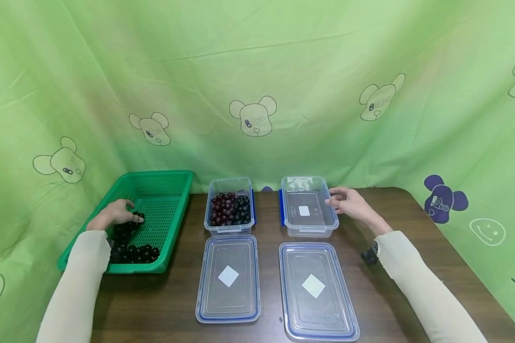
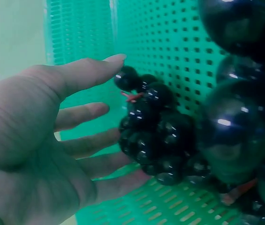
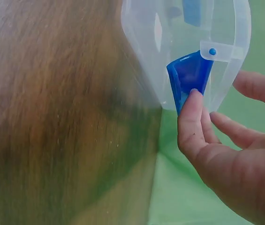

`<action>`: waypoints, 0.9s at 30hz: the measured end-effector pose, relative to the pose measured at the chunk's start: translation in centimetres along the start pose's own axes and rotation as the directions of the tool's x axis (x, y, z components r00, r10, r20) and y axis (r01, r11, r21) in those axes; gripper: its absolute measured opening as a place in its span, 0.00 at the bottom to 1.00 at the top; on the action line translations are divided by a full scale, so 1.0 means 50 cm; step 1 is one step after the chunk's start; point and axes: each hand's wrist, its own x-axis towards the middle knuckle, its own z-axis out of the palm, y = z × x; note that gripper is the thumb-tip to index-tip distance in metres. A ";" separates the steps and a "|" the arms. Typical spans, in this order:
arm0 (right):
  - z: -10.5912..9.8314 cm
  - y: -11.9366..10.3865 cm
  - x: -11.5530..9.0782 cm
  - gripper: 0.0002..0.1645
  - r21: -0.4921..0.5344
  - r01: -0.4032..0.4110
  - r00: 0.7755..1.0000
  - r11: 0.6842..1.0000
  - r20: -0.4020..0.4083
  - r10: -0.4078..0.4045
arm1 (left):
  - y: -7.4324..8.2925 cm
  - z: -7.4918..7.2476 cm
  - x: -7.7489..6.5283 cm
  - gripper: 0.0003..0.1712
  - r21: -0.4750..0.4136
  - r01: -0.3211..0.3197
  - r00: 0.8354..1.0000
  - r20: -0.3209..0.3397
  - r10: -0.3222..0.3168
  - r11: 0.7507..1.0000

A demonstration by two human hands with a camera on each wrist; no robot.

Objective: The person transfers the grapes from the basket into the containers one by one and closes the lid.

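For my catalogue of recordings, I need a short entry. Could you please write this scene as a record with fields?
left hand: inside green basket, beside dark grapes
right hand: touching blue latch of right container; whether it pinches is unclear
left container: open, holding red and black grapes
right container: open, no grapes inside
lids: left lid and right lid, each lying on the table before its container
backdrop: green cloth with printed cartoon heads
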 end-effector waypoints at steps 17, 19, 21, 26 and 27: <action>-0.050 0.057 0.035 0.44 0.572 -0.193 0.955 0.797 0.297 0.018 | -0.009 0.018 0.015 0.47 0.096 0.001 0.998 0.063 -0.007 0.995; -0.053 0.054 0.037 0.45 0.564 -0.193 0.955 0.803 0.295 0.023 | -0.013 0.022 0.019 0.48 0.093 0.000 0.998 0.067 -0.007 0.996; -0.057 0.048 0.038 0.45 0.551 -0.191 0.956 0.812 0.291 0.027 | -0.015 0.026 0.022 0.49 0.093 0.003 0.997 0.072 -0.010 0.996; -0.065 0.038 0.042 0.47 0.509 -0.195 0.949 0.838 0.315 0.030 | -0.021 0.029 0.027 0.51 0.097 0.008 0.997 0.075 -0.016 0.995; -0.066 0.037 0.042 0.47 0.496 -0.198 0.946 0.845 0.322 0.033 | -0.022 0.028 0.027 0.51 0.097 0.010 0.997 0.075 -0.018 0.995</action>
